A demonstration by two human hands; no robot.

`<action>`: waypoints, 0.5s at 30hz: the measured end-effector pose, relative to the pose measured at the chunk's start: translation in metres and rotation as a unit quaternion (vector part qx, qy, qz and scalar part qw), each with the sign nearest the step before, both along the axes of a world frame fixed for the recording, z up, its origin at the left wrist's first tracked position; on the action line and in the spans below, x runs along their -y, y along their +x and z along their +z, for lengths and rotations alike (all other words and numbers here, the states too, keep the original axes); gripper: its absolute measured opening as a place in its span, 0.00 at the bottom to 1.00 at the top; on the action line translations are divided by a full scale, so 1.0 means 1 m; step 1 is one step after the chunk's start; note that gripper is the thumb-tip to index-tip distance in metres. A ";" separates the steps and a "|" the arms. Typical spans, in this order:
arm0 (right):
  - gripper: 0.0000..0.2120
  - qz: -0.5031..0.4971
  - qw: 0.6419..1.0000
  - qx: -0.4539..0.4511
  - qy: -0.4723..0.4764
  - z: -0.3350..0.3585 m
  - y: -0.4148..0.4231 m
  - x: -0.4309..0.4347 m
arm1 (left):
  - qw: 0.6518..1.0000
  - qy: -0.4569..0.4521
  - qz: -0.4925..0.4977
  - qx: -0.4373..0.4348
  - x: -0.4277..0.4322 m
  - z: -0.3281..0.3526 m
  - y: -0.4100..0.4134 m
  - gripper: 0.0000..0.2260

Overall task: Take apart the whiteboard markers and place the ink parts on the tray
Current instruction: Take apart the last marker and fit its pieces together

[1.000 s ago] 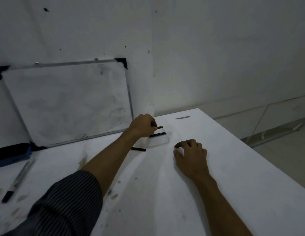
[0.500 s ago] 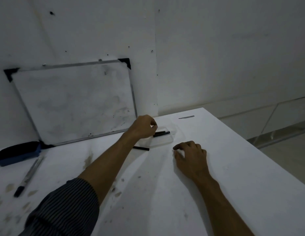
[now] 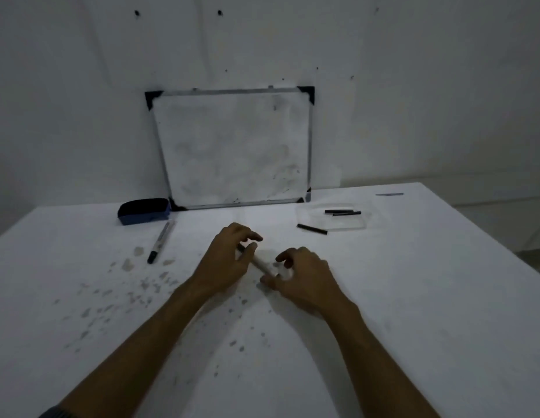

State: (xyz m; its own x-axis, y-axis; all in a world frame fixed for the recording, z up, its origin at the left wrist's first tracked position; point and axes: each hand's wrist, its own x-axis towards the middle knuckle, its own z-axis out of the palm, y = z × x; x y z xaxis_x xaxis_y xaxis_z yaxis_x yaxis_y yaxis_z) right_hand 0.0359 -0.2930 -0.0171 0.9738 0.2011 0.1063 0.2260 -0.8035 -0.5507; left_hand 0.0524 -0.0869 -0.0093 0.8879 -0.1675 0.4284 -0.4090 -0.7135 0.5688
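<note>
A whiteboard marker (image 3: 260,264) with a pale barrel lies at a slant on the white table between my hands. My left hand (image 3: 228,262) pinches its dark upper end with thumb and fingers. The curled, spread fingers of my right hand (image 3: 306,277) sit around the marker's lower end, the thumb beside it. The clear tray (image 3: 357,226) stands at the back right with two black ink parts (image 3: 342,212) inside. A third black ink part (image 3: 311,229) lies at the tray's left front edge. A second marker (image 3: 160,242) lies to the left.
A small whiteboard (image 3: 235,149) leans on the wall at the table's back. A blue eraser (image 3: 143,210) sits by its left corner. Grey stains (image 3: 126,285) dot the table's left and middle. The table's right edge (image 3: 504,245) drops off beside the tray.
My left hand has let go of an ink part in the tray and come back to the table's middle. Both hands now meet at a marker. The view has swung left.
</note>
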 end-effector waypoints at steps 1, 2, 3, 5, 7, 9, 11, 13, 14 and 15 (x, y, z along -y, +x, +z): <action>0.34 -0.012 1.000 0.016 -0.016 -0.001 -0.002 -0.006 | 1.000 -0.010 0.005 0.012 -0.007 -0.008 -0.009 0.08; 0.31 -0.023 0.999 0.029 -0.028 -0.003 -0.003 -0.011 | 0.999 -0.019 0.012 0.024 -0.013 -0.016 -0.017 0.09; 0.26 -0.034 0.998 0.037 -0.033 -0.006 -0.004 -0.015 | 0.999 -0.028 0.017 0.032 -0.018 -0.023 -0.025 0.11; 0.16 -0.055 0.997 0.051 -0.022 -0.011 -0.007 -0.021 | 0.998 -0.048 0.019 0.041 -0.025 -0.030 -0.034 0.13; 0.12 -0.065 0.995 0.059 0.041 -0.012 -0.010 -0.020 | 0.997 -0.069 0.011 0.045 -0.028 -0.029 -0.035 0.16; 0.10 -0.058 0.989 0.045 0.128 -0.007 -0.017 -0.014 | 0.996 -0.061 0.012 0.062 -0.028 -0.026 -0.036 0.19; 0.10 -0.029 0.983 0.023 0.182 0.001 -0.025 -0.004 | 0.995 -0.020 0.004 0.093 -0.027 -0.024 -0.035 0.22; 0.10 0.005 0.978 0.003 0.211 0.009 -0.034 0.007 | 0.991 0.029 -0.008 0.130 -0.025 -0.022 -0.034 0.21; 0.10 0.018 0.975 -0.008 0.221 0.013 -0.038 0.011 | 0.987 0.050 -0.009 0.151 -0.025 -0.022 -0.034 0.20; 0.10 0.025 0.973 -0.016 0.229 0.015 -0.041 0.013 | 0.984 0.065 -0.010 0.166 -0.025 -0.020 -0.033 0.19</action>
